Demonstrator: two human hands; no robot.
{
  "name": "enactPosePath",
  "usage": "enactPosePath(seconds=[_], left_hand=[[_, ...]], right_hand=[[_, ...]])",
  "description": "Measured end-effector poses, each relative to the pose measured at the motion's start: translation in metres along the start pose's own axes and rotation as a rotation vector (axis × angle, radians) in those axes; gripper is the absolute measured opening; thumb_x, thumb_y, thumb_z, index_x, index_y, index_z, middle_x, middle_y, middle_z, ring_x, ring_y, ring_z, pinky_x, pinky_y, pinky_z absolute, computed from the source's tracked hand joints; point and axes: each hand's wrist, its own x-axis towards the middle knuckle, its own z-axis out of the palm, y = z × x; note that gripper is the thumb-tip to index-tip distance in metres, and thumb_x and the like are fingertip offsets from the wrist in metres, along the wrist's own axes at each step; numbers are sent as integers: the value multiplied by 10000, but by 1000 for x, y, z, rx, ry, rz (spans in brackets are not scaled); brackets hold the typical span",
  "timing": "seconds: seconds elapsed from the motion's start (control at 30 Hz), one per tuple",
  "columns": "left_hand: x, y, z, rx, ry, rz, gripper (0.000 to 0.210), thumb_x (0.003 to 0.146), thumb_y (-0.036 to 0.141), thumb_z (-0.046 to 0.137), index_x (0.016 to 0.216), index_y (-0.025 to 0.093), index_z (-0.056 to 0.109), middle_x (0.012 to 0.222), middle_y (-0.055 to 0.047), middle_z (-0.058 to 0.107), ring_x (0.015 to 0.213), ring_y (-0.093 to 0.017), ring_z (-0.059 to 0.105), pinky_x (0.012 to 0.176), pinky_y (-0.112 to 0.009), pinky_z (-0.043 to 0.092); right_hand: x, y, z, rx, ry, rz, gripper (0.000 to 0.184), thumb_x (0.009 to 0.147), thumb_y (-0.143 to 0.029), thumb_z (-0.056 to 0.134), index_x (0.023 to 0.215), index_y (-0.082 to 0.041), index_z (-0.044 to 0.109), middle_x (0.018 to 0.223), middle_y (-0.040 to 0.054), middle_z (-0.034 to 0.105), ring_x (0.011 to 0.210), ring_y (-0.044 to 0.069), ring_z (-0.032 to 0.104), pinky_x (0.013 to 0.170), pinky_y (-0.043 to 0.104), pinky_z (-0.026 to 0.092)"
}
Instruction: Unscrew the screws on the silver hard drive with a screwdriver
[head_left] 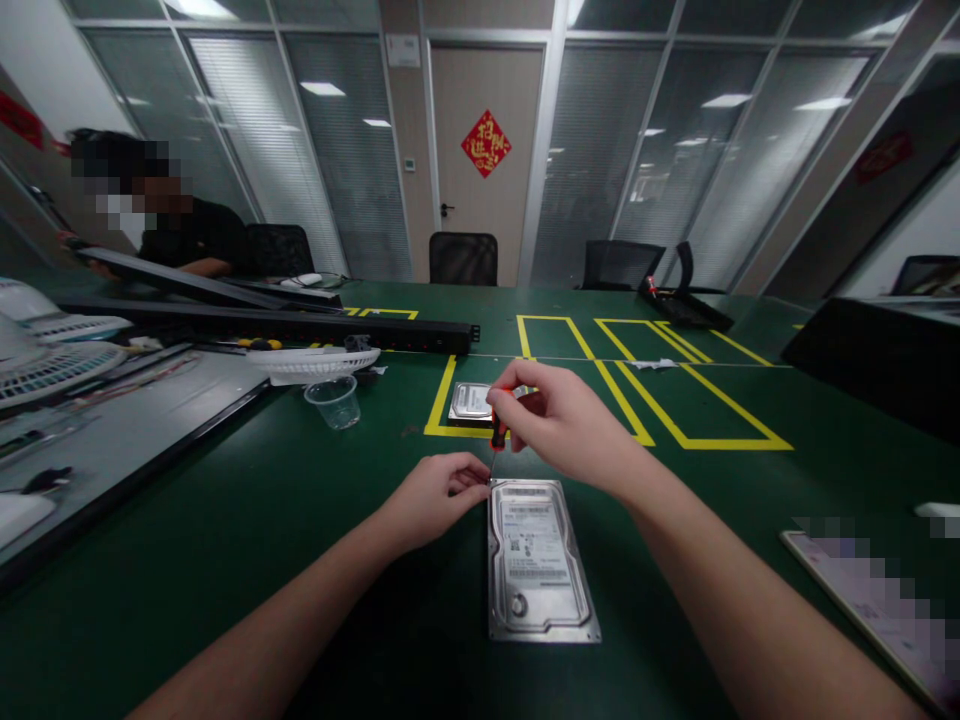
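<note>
Head view: left hand (442, 495) bunches its fingertips at the drive (538, 545), can't tell if they're pinching anything. Screwdriver (498, 436)'s near-upright, pinched by the right hand (559, 420). Drive lies toward the table (697, 510)'s near edge; probably heavyish, stiff, slick, so grip its long sides. Decent room rightward.

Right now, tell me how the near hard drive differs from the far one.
The near drive lies outside the yellow tape; the far drive lies within a taped outline. The near drive shows nearly whole, while the right hand partly hides the far drive. Both are silvery, pale labels up, on the green table.
</note>
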Motion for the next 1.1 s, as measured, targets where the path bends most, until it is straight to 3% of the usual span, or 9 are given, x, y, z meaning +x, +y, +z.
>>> enactPosePath(seconds=[0.2, 0.33, 0.53, 0.7, 0.83, 1.1], left_hand=[[0, 1, 0, 7, 8, 4, 200, 888, 254, 721, 1053, 146, 757, 1029, -99, 810, 945, -238, 770, 863, -355, 604], [1, 0, 1, 1, 9, 7, 203, 890, 256, 719, 1054, 143, 754, 1030, -104, 808, 944, -240, 770, 864, -357, 604], [0, 0, 0, 0, 7, 14, 194, 888, 251, 720, 1048, 147, 754, 1011, -95, 807, 921, -233, 769, 852, -349, 605], [0, -2, 0, 2, 7, 15, 200, 890, 278, 732, 1043, 151, 757, 1018, -97, 807, 932, -236, 771, 860, -351, 609], [2, -4, 0, 3, 9, 19, 214, 890, 285, 735, 1051, 145, 757, 1028, -107, 806, 942, -246, 770, 863, -362, 608], [0, -1, 0, 12, 8, 21, 202, 897, 248, 721, 1058, 129, 747, 1041, -112, 799, 946, -243, 763, 866, -366, 602]], right_hand=[[1, 2, 2, 53, 43, 73, 316, 924, -466, 705, 838, -227, 517, 665, -6, 678, 551, 150, 673, 504, 257, 462], [1, 1, 2, 91, 30, 41, 318, 918, -471, 726, 894, -240, 508, 720, -45, 646, 500, 116, 636, 455, 233, 432], [2, 3, 0, -1, -14, -13, 275, 982, -474, 643, 897, -215, 669, 752, -18, 657, 579, 116, 613, 565, 260, 454], [1, -1, -1, -47, -58, -24, 295, 1075, -404, 457, 1002, -208, 665, 788, 7, 682, 718, 149, 651, 667, 279, 459], [-1, -4, -2, -38, -77, -25, 322, 1091, -311, 362, 1081, -198, 663, 786, 8, 679, 716, 148, 656, 685, 283, 464], [0, 0, 1, -108, 37, -51, 259, 968, -441, 653, 849, -213, 628, 716, -9, 644, 619, 134, 551, 582, 287, 385]])
